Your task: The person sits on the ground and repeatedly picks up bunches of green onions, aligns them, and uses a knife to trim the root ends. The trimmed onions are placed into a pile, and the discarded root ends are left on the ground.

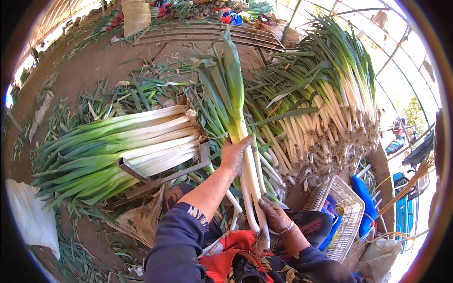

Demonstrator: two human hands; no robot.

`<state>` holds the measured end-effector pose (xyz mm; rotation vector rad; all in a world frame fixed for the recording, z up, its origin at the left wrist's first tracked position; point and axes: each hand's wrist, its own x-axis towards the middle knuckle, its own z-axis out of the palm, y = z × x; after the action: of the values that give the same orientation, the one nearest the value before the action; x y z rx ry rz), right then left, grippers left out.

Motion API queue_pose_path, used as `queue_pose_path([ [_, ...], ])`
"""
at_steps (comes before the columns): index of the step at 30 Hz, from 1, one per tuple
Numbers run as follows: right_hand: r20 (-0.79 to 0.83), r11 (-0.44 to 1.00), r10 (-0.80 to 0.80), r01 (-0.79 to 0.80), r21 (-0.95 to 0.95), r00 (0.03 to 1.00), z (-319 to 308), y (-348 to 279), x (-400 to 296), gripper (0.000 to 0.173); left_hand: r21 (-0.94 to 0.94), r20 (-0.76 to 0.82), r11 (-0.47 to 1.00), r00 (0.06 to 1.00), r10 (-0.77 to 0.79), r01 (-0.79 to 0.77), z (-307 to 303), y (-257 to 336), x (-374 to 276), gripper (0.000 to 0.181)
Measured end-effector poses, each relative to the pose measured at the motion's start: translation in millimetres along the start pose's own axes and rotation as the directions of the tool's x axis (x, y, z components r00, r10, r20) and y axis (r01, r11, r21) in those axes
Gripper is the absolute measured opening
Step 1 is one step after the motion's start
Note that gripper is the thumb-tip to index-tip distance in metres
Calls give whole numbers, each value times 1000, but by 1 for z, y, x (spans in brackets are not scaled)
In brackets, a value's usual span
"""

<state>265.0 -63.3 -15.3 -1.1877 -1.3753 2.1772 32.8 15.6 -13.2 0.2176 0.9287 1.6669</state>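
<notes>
A few long green onions (249, 169) stand nearly upright before me, leaves up and roots down towards my lap. My left hand (234, 155) is closed around their shanks, just below where the green begins. Lower down, my right hand (276, 216) holds the white shanks near the roots, its thumb against one stalk. To the left, a thick row of cleaned green onions (152, 141) lies in a metal frame (203, 152), white ends to the right. On the right leans a large heap of green onions (318, 106) with soil-covered roots.
A plastic crate (348, 215) with blue items inside stands by my right knee, beside a blue bundle (362, 205). Leaf trimmings (141, 88) litter the dirt floor. A low slatted metal rack (208, 33) stands ahead. A white sack (32, 215) lies at far left.
</notes>
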Motion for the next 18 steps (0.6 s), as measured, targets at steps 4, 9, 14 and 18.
queue_pose_path([
  [4,-230,814,-273,97,-573,934,-29,27,5,47,-64,-51,995,996,79,-82,6,-22,5,47],
  [9,-395,787,-280,-26,-617,875,3,26,-2,51,-79,-42,990,993,113,-116,-5,-50,17,33],
  [14,-282,762,-258,15,-647,924,18,32,-19,86,197,119,980,993,-20,-3,-24,-75,21,45],
  [18,-303,984,-140,99,-145,943,4,25,-58,52,544,353,833,875,-332,97,-7,-55,-9,73],
])
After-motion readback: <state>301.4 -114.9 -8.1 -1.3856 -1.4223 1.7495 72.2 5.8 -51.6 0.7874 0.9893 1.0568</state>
